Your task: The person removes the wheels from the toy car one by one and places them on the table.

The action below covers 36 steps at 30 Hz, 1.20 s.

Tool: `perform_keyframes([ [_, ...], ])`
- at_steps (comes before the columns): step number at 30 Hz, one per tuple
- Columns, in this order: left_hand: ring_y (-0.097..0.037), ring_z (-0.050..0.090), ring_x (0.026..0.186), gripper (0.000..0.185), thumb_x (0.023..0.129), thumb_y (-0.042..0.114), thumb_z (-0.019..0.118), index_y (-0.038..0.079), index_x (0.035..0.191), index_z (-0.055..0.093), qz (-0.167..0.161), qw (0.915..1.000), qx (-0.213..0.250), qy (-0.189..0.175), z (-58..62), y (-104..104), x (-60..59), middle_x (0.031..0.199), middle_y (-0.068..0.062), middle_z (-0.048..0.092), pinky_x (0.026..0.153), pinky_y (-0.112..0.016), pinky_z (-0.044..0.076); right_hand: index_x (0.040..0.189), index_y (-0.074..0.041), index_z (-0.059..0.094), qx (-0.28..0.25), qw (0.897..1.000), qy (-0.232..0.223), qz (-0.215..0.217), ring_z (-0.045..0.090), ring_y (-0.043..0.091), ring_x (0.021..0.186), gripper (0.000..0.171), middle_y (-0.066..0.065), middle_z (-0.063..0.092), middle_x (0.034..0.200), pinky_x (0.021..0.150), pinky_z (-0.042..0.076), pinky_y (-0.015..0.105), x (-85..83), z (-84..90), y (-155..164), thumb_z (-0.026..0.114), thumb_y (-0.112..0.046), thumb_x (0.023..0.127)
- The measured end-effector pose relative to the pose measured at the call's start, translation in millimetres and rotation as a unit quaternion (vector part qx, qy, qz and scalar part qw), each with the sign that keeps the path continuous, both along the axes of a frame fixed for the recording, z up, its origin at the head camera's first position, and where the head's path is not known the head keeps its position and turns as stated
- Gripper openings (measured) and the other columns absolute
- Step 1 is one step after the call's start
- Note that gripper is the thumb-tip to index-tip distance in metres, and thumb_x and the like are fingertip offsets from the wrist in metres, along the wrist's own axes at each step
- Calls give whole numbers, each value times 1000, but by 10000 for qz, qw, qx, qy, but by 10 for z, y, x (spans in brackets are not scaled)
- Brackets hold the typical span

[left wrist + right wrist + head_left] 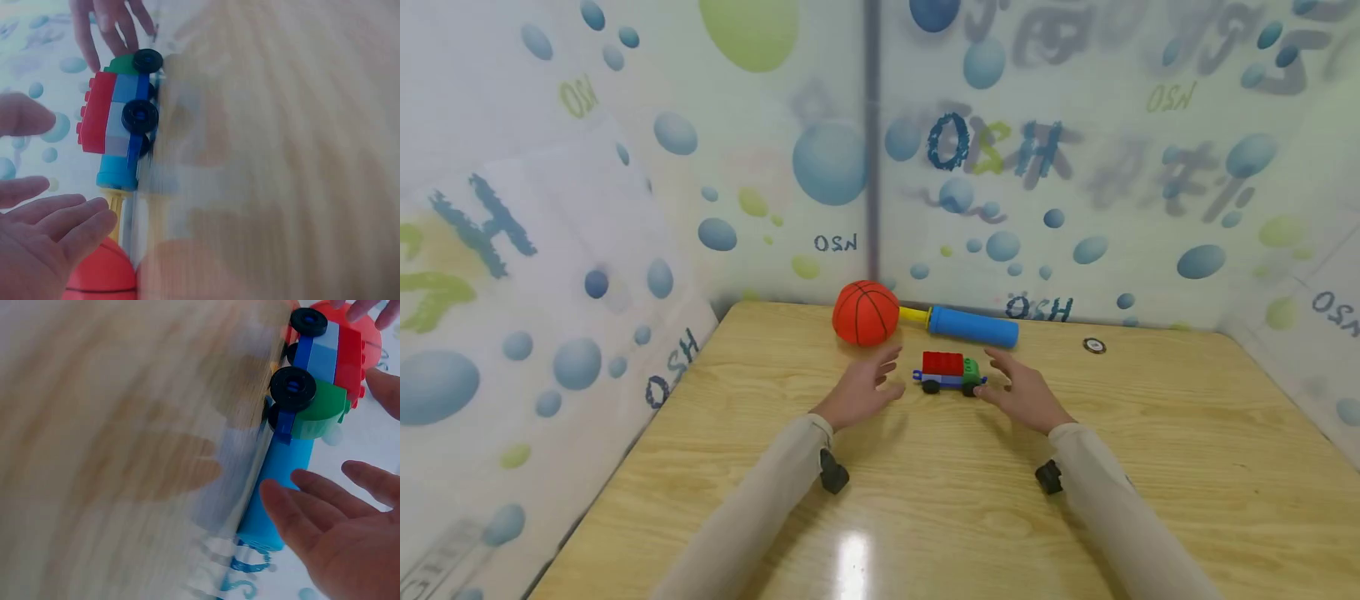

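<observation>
A toy truck built of plastic blocks [943, 367] stands on the wooden table, with a red block load, a green cab, a blue base and black wheels [140, 117]. To its left is my left hand [859, 390], fingers loosely spread and apart from it. My right hand [1024, 392] hovers close beside the green cab [320, 409], thumb and fingers parted. Neither hand holds anything. In the right wrist view, the right fingers appear in front of a blue cylinder, and a gap separates them from the truck.
Behind the left hand lies a red toy basketball [865, 313]. A blue hand pump [973, 326] with a yellow end [914, 314] rests beside it. A small round black-and-white disc [1094, 345] lies at the back right. Patterned walls [760, 192] border the table.
</observation>
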<state>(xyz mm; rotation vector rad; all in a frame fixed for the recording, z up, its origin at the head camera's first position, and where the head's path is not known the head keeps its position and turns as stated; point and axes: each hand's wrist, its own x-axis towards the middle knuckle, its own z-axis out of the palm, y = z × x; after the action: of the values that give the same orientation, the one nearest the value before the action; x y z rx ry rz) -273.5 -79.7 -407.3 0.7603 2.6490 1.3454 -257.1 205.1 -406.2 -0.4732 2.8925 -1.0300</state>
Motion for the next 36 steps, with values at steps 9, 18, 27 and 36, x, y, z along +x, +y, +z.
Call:
perform_keyframes([
  [9, -32, 47, 128, 60, 86, 9, 60, 8, 141, 36, 22, 9981, 406, -453, -37, 238, -184, 143, -17, 42, 102, -42, 42, 144, -12, 31, -802, 9956, -476, 102, 37, 37, 134, 66, 18, 40, 144, 103, 38, 53, -176, 12, -50, 64, -19, 87],
  [18, -28, 51, 126, 55, 85, 9, 62, 12, 137, 43, 64, 9999, -83, -80, 128, 465, -310, 139, -9, 49, 102, -39, 43, 131, -11, 50, -506, 9984, -118, -225, 48, 33, 126, 49, 13, 54, 134, 98, 44, 49, -326, 112, -62, 65, -10, 84],
  [27, -21, 54, 122, 49, 86, 5, 61, 10, 133, 48, 120, 9992, -377, 77, 107, 591, -303, 135, -5, 53, 100, -35, 45, 124, -12, 58, -501, 9970, -337, -479, 58, 32, 113, 42, 13, 62, 122, 96, 45, 50, -305, 98, -49, 65, -7, 83],
  [36, -19, 60, 103, 43, 87, 9, 61, 13, 129, 52, 236, 9984, -469, 188, 78, 509, -295, 123, -5, 62, 89, -33, 50, 124, -12, 58, -782, 9964, -243, -204, 59, 30, 109, 40, 12, 61, 124, 89, 51, 44, -366, -3, -145, 63, -6, 85],
])
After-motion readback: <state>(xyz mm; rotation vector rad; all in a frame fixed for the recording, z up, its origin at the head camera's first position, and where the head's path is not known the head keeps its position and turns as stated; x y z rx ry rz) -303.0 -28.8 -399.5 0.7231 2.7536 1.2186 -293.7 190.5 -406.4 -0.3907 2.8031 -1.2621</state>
